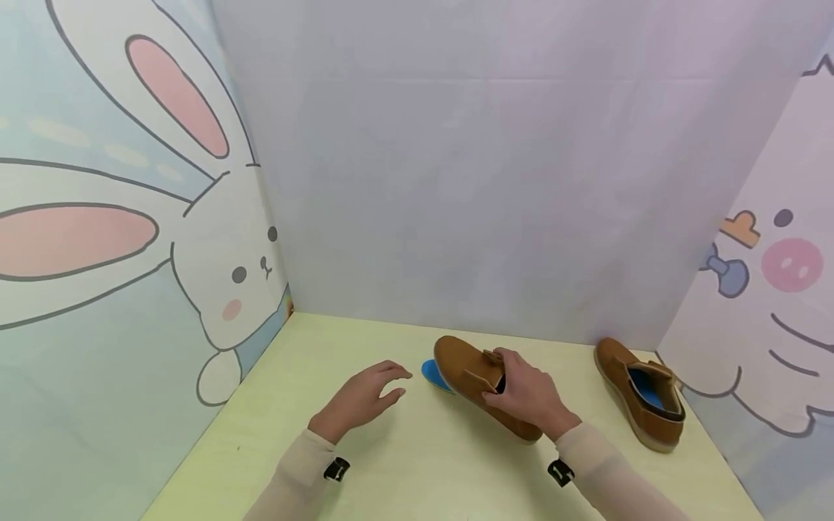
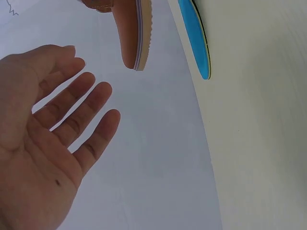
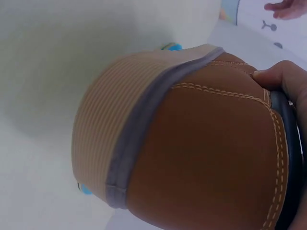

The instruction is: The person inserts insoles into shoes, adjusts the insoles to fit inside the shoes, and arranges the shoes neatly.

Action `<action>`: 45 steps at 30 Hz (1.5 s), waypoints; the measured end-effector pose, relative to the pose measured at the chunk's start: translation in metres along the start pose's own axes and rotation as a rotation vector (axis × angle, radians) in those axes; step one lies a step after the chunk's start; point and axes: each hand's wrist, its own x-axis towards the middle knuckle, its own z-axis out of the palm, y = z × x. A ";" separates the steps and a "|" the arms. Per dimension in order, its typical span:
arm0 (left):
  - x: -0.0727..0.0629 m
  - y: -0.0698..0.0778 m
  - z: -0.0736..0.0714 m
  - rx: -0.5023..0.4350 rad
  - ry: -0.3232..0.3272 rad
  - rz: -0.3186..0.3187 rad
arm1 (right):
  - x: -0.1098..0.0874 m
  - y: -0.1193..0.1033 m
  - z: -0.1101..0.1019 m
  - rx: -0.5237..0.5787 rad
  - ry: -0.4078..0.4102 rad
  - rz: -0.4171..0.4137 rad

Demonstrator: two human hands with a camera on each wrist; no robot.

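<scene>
My right hand (image 1: 531, 391) grips a brown slip-on shoe (image 1: 459, 362) at its opening, thumb on the near side. The shoe is held above the table, its toe to the far left. Below it a blue insole (image 1: 433, 374) lies on the table, mostly hidden by the shoe in the head view; its end (image 2: 199, 45) shows in the left wrist view. The right wrist view shows the shoe's stitched heel (image 3: 206, 143) and ribbed beige sole close up. To the left of the shoe, my left hand (image 1: 361, 398) hovers with relaxed, parted fingers, touching nothing.
A second brown shoe (image 1: 659, 430) with a blue insole inside stands on the table at the right, near the side wall. A pale yellow table (image 1: 260, 449) spans the front. A plain grey backdrop (image 1: 443, 202) and cartoon-printed side panels (image 1: 215, 297) enclose it.
</scene>
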 end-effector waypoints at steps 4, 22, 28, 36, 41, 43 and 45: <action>0.000 -0.002 -0.002 -0.016 0.007 -0.005 | -0.002 -0.007 0.011 -0.010 -0.011 -0.057; -0.002 -0.001 0.001 -0.073 -0.034 -0.037 | -0.004 -0.016 0.042 -0.042 -0.190 -0.252; 0.000 -0.001 0.003 -0.095 -0.037 -0.026 | -0.001 -0.017 0.045 -0.063 -0.208 -0.246; 0.009 0.010 0.016 -0.126 -0.089 0.004 | -0.006 -0.017 0.041 0.045 -0.208 -0.205; 0.025 0.028 0.034 -0.152 -0.064 -0.016 | -0.014 -0.010 0.039 0.229 -0.064 -0.124; 0.031 0.038 0.041 -0.164 -0.018 -0.050 | -0.014 -0.007 0.042 0.255 -0.017 -0.104; 0.038 0.048 0.048 -0.168 0.020 -0.097 | -0.014 -0.005 0.045 0.265 0.007 -0.092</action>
